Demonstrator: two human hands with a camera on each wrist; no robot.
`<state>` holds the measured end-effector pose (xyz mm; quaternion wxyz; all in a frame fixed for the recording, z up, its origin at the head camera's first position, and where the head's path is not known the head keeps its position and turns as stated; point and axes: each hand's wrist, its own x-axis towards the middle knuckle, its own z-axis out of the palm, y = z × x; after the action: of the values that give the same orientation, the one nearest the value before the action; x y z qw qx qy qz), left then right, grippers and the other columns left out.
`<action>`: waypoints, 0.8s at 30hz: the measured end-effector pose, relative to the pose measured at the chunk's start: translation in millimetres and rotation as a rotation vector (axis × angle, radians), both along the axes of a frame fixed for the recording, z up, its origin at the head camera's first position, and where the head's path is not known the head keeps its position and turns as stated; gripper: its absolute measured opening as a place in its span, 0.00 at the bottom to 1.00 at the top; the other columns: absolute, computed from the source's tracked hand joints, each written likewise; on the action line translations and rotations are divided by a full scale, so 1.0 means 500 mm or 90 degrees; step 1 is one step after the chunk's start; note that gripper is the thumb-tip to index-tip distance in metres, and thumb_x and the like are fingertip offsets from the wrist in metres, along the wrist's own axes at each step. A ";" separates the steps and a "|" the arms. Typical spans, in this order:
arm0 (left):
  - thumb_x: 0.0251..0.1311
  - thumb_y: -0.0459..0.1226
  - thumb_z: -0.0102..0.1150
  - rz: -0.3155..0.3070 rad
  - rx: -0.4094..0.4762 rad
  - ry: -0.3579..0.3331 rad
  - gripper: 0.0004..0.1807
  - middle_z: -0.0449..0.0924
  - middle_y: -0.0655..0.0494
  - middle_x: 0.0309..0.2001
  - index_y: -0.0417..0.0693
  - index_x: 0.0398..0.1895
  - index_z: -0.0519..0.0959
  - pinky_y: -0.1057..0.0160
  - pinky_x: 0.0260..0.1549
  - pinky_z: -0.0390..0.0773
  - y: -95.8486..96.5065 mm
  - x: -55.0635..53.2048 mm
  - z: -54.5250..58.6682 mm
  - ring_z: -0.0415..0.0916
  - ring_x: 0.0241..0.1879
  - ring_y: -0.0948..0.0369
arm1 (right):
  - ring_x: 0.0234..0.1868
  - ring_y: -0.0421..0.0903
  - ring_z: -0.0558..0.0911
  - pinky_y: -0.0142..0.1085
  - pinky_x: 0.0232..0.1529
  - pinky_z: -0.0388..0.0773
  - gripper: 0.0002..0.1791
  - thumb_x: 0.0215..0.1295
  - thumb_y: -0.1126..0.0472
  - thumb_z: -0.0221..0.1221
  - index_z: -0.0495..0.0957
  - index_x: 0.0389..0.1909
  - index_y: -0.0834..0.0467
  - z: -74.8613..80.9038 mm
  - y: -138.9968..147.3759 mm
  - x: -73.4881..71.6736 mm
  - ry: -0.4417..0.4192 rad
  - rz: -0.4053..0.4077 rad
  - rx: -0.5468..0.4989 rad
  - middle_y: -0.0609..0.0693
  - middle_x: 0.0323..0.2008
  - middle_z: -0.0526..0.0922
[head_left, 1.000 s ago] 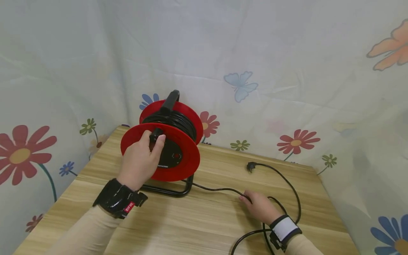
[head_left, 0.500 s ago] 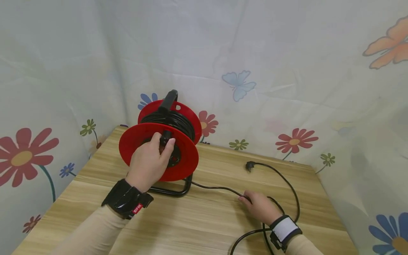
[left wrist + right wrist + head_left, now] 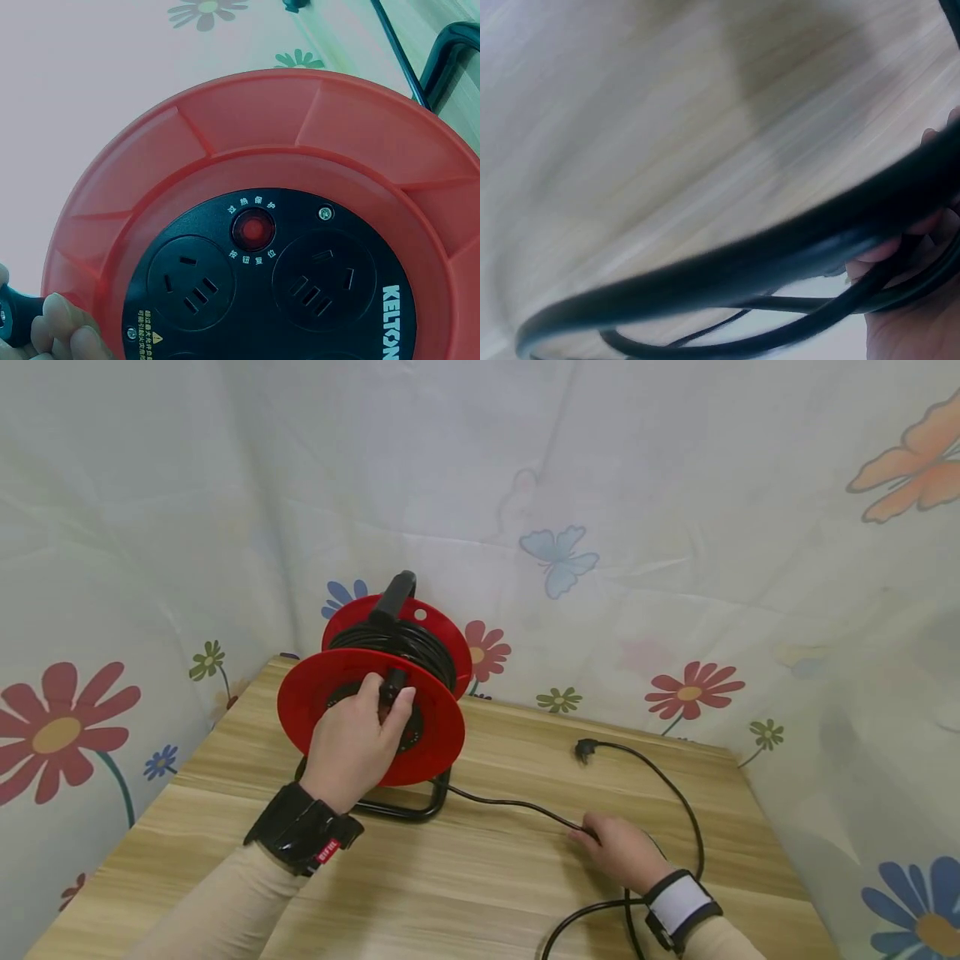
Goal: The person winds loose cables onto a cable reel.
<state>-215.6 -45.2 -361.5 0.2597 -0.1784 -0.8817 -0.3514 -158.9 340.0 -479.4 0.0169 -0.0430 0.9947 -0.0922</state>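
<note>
Cable reel point(image 3: 437, 722) stands far left on its frame point(image 3: 405, 814); the left hand point(image 3: 352, 747) clamps its fingers on the knob point(image 3: 392, 685) (apparently for cranking); the right hand point(image 3: 628, 856) pinches the cable point(image 3: 517, 802) near right, presumably guiding it.

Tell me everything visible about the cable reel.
The cable reel stands upright on the left of the table, two red, plastic-looking flanges enclosing wound black cable, with a black carry handle on top and a black tubular stand below. Its black panel shows sockets, a red button and partly cropped lettering. The left hand grips its knob; cable runs to the right hand.
</note>
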 end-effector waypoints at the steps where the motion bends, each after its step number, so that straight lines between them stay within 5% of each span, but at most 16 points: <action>1: 0.68 0.51 0.45 -0.001 0.001 0.000 0.19 0.70 0.54 0.14 0.47 0.28 0.67 0.63 0.14 0.68 0.001 0.000 0.000 0.66 0.15 0.60 | 0.15 0.38 0.66 0.34 0.16 0.62 0.15 0.65 0.49 0.58 0.70 0.21 0.50 0.000 0.004 0.002 -0.001 -0.002 0.006 0.42 0.15 0.69; 17: 0.68 0.52 0.45 -0.001 -0.006 -0.007 0.19 0.69 0.55 0.13 0.47 0.28 0.66 0.63 0.14 0.68 0.007 0.002 0.003 0.66 0.14 0.60 | 0.14 0.39 0.64 0.35 0.16 0.60 0.18 0.63 0.51 0.60 0.66 0.18 0.51 0.027 0.067 0.041 0.015 0.027 0.142 0.42 0.13 0.67; 24: 0.67 0.50 0.49 0.001 -0.005 -0.005 0.18 0.68 0.55 0.13 0.47 0.28 0.66 0.63 0.14 0.67 0.005 0.003 0.005 0.66 0.14 0.60 | 0.13 0.38 0.61 0.36 0.19 0.59 0.19 0.62 0.51 0.60 0.63 0.17 0.50 0.028 0.125 0.069 0.098 0.084 0.221 0.39 0.11 0.62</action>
<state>-214.2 -42.5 -358.9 0.2558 -0.1773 -0.8841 -0.3486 -124.6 402.6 -465.2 -0.0462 -0.1116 0.9890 0.0854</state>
